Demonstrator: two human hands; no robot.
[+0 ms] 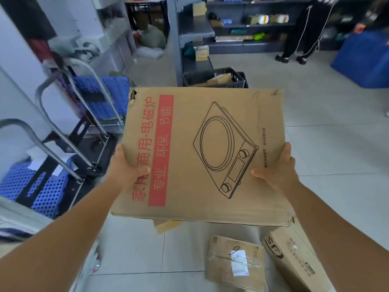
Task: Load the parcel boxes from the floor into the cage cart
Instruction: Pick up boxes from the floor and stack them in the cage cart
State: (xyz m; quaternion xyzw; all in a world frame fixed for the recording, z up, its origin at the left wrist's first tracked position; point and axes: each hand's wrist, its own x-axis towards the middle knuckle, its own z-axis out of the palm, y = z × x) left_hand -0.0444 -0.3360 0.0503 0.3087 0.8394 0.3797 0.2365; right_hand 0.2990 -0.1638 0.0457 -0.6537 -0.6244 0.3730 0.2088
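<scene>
A large flat cardboard box (pixel 202 152), printed with red characters and a line drawing of a cooker, is held up in the air in front of me. My left hand (pixel 126 167) grips its left edge and my right hand (pixel 277 167) grips its right edge. Below it on the tiled floor lie a taped parcel box with a white label (pixel 235 262), a longer box with dark print (pixel 294 262) and a corner of another box (pixel 166 225). At the bottom left a pale edge (pixel 19 216) shows; whether it belongs to a cage cart I cannot tell.
Folded hand trolleys with metal handles (pixel 63 131) and blue perforated crates (pixel 101 98) stand at the left. A dark basket of cardboard (pixel 214 80) sits ahead by grey shelving (pixel 195 30). A person's legs (pixel 294 39) and a blue bin (pixel 362 57) are at the far right.
</scene>
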